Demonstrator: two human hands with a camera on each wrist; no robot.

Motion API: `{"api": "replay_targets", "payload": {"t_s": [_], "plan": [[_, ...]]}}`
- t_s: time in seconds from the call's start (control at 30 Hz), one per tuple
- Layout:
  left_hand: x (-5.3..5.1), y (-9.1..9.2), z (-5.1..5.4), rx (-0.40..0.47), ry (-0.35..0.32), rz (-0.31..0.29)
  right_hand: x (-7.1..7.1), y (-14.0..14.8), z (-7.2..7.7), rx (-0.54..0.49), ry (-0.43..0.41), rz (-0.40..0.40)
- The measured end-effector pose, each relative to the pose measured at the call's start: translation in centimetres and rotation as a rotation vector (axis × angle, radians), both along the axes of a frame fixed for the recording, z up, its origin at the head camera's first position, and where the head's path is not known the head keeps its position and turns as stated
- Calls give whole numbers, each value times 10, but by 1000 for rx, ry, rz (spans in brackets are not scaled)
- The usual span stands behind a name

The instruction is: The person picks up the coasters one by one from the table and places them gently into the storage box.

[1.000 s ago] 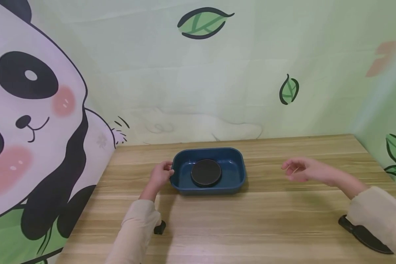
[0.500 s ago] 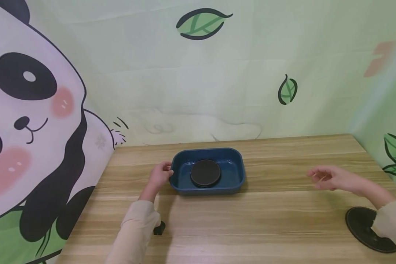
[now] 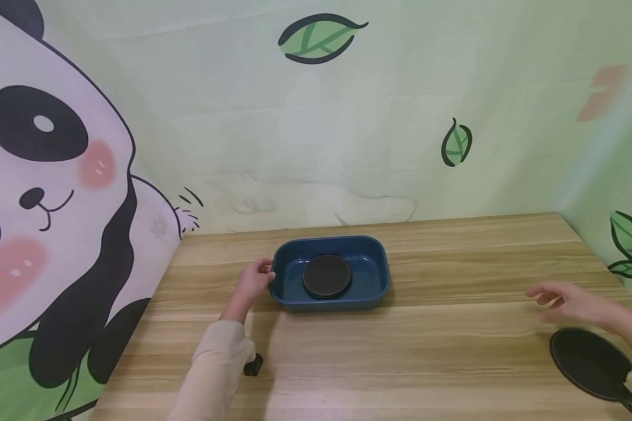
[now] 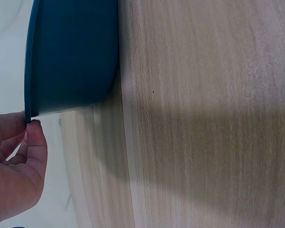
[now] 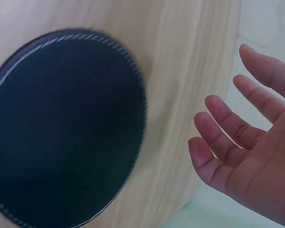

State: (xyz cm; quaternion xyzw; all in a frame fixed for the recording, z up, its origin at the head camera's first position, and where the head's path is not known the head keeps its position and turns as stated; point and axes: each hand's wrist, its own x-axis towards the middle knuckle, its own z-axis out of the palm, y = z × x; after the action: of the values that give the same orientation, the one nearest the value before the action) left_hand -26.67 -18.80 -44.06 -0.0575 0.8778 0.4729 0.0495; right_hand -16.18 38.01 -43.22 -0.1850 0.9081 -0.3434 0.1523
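In the head view, a blue rectangular dish with rounded corners stands on the table, and a round black coaster lies inside it. Beneath that coaster a second dark edge shows, but how many are stacked I cannot tell. My left hand pinches the dish's left rim between thumb and fingers, which the left wrist view confirms. My right hand hovers at the right with fingers loosely spread and nothing held. Just below it lies another black coaster, whose light stitched edge is plain in the right wrist view; my sleeve covers part of it.
The wood-grain table ends at the back against a pale green cloth backdrop printed with leaves and a panda. A small black wrist mount juts from under my left sleeve.
My right hand has moved right and slightly toward me, away from the dish, so more of the loose coaster shows. The left hand keeps its pinch on the dish, which stays in place.
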Motion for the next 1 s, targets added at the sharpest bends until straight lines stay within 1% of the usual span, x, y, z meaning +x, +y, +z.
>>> {"api": "replay_targets", "payload": {"t_s": [0.1, 0.17, 0.23, 0.33, 0.37, 0.4, 0.43, 0.53, 0.67, 0.77, 0.87, 1.0], "plan": [[0, 0, 0, -3, -5, 3, 3, 8, -7, -6, 18, -5], [0, -1, 0, -7, -4, 1, 5, 12, -10, 17, 40, -1], [1, -1, 0, -12, -4, -3, 6, 16, -12, 53, 38, -11], [1, -1, 0, -17, 1, -7, 8, 23, -15, 115, 12, -11], [1, -1, 0, -18, 2, -8, 9, 25, -15, 138, 3, -19], [1, -1, 0, -19, 1, -7, 9, 26, -16, 163, -23, -33], [1, -1, 0, -19, 0, -4, 10, 28, -17, 177, -45, -45], [1, -1, 1, -18, -2, -1, 11, 31, -20, 213, -79, -69], [2, -1, 1, -16, -7, 1, 10, 36, -24, 204, -91, -69], [2, -1, 1, -18, -8, 2, 10, 39, -28, 201, -108, -87], [2, -1, 2, -17, -11, 7, 9, 41, -31, 205, -143, -107], [2, -1, 3, -15, -15, 9, 10, 42, -35, 235, -201, -140]]}}
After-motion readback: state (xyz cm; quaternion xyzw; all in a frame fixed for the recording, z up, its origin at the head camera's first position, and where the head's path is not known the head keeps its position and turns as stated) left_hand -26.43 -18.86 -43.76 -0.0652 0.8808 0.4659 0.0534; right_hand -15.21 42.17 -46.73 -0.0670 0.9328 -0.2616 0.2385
